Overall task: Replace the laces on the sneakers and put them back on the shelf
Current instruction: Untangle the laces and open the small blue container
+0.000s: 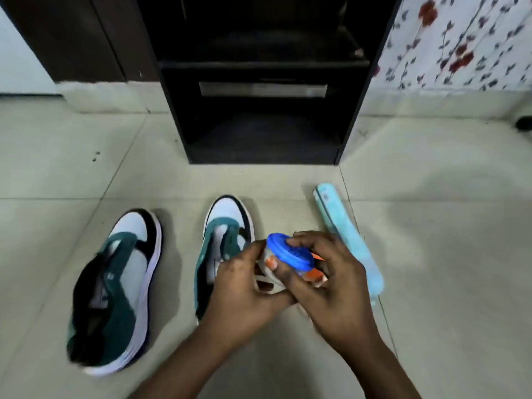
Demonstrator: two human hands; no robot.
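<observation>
two sneakers [227, 249] lie lengthwise, toes toward the shelf [259, 110].

Just right of my fingers, a long light-blue case [349, 243] lies flat on the pale tiled floor [431, 254]. Far ahead and to the right hangs a white cloth with red flowers [460, 41]. Far ahead and to the left stands a dark brown door [72, 36].
</observation>
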